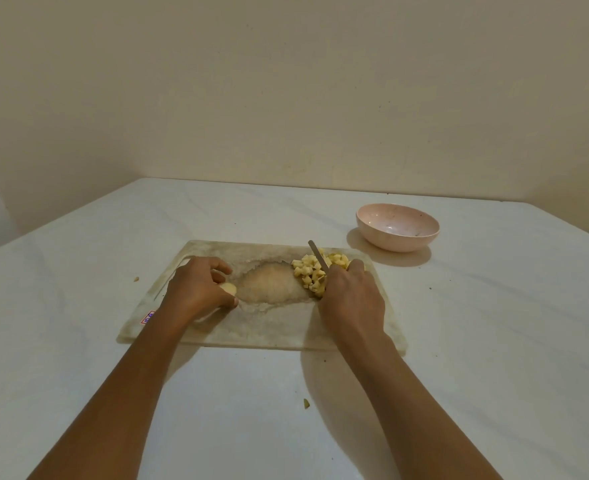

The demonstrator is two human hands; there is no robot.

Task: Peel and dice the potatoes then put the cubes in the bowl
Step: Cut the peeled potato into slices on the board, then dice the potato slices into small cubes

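A worn pale cutting board (272, 327) lies on the white table. On its left part my left hand (196, 289) curls over a peeled potato piece (229, 289), most of it hidden under the fingers. My right hand (353, 299) grips a knife (319, 256) on the right part of the board; its blade points away from me and rests against a pile of pale yellow potato cubes (315, 271). A pink bowl (397, 230) stands on the table beyond the board's far right corner, with no cubes visible inside.
The white table (286, 410) meets cream walls at the back. Small potato scraps lie at the board's left (136, 279) and near the front (306, 404). A red and blue label (147, 318) shows at the board's near left corner.
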